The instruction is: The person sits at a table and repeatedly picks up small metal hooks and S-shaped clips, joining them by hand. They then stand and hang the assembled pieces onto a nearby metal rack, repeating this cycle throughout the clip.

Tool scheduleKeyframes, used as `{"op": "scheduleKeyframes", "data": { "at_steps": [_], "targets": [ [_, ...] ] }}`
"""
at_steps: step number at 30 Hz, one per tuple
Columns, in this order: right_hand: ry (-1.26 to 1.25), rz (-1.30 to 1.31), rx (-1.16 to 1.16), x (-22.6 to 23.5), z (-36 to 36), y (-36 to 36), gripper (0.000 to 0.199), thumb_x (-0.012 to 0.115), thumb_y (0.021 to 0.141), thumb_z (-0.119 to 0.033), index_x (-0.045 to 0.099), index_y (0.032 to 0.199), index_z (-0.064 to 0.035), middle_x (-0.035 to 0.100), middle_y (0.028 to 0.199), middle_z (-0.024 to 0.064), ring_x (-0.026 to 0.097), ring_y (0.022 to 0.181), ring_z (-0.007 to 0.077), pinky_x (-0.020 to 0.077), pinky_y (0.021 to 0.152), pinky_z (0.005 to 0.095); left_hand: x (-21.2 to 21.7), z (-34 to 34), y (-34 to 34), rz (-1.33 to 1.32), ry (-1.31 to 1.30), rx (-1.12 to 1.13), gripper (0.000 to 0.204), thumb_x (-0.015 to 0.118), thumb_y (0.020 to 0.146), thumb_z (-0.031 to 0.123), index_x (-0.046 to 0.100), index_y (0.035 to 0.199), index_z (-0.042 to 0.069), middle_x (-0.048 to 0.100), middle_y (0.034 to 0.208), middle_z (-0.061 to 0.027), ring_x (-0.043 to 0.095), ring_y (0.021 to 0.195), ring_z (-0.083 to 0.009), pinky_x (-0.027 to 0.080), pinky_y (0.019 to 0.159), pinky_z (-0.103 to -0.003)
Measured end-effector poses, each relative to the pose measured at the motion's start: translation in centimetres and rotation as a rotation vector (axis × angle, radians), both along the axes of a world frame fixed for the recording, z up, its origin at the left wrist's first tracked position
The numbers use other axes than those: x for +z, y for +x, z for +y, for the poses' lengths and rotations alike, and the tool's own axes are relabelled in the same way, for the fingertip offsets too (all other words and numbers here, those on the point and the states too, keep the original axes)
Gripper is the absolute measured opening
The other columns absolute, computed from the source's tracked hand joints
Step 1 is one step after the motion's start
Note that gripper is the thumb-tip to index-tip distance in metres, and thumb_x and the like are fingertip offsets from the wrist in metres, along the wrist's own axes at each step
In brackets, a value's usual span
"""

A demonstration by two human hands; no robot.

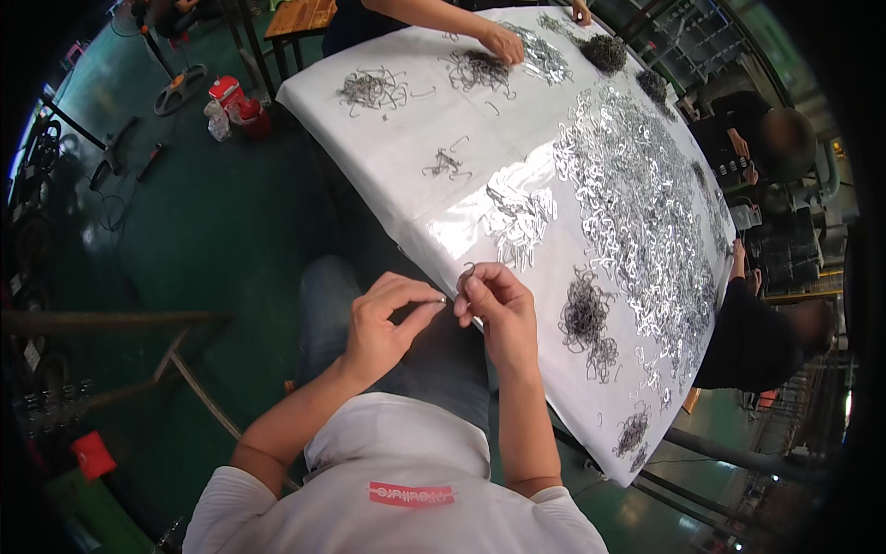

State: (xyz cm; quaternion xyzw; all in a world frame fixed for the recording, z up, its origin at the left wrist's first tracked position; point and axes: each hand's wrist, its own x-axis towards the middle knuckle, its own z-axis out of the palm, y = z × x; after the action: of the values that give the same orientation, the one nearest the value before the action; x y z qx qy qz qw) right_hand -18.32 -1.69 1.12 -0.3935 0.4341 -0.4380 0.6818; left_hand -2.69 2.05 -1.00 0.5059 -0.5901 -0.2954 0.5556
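Observation:
My left hand is closed in a pinch, with a small shiny metal piece at its fingertips. Close beside it, my right hand grips a dark wire hook, whose curved end sticks up above the fingers. Both hands are at the near edge of a white-covered table. Just beyond them lies a heap of shiny metal hooks. A tangled pile of dark hooks sits to the right, and a smaller dark cluster farther off.
A broad spread of shiny hooks covers the table's right part. Across the far side, another person's hand reaches into a dark hook pile. Other people sit along the right edge. Red containers stand on the green floor at left.

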Motion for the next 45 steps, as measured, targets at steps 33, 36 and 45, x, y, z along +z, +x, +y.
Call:
{"op": "scheduleKeyframes", "data": {
  "at_steps": [33,36,45],
  "targets": [
    [-0.481,0.099,-0.419,-3.4,3.9,-0.5,0.008,0.061,0.083,0.003,0.059,0.089,-0.0017,0.046,0.1,0.008,0.048,0.088,0.0144,0.0422,0.078,0.026,-4.2,-5.0,-3.2,-0.153,-0.148,-0.014,0.024,0.067,0.072,-0.003,0.065,0.095,0.003,0.063,0.092,-0.0115,0.059,0.085,-0.0299,0.047,0.076,-0.037],
    [-0.458,0.162,-0.402,-3.5,4.3,-0.5,0.009,0.063,0.081,0.003,0.06,0.088,-0.002,0.049,0.1,0.0088,0.051,0.088,0.0159,0.0429,0.078,0.0259,-6.1,-11.4,-3.9,-0.338,-0.112,0.051,0.012,0.066,0.079,0.006,0.066,0.091,0.004,0.062,0.094,-0.0111,0.057,0.091,-0.0298,0.045,0.08,-0.035],
    [-0.481,0.258,-0.361,-3.6,5.0,-0.5,0.007,0.064,0.083,-0.003,0.061,0.088,-0.0009,0.049,0.101,0.0081,0.053,0.086,0.0153,0.0446,0.076,0.0262,-8.1,-17.4,-6.9,-0.727,0.084,-0.008,0.014,0.068,0.075,0.013,0.062,0.082,0.004,0.06,0.087,-0.0097,0.055,0.09,-0.0302,0.043,0.078,-0.042]
  ]
}}
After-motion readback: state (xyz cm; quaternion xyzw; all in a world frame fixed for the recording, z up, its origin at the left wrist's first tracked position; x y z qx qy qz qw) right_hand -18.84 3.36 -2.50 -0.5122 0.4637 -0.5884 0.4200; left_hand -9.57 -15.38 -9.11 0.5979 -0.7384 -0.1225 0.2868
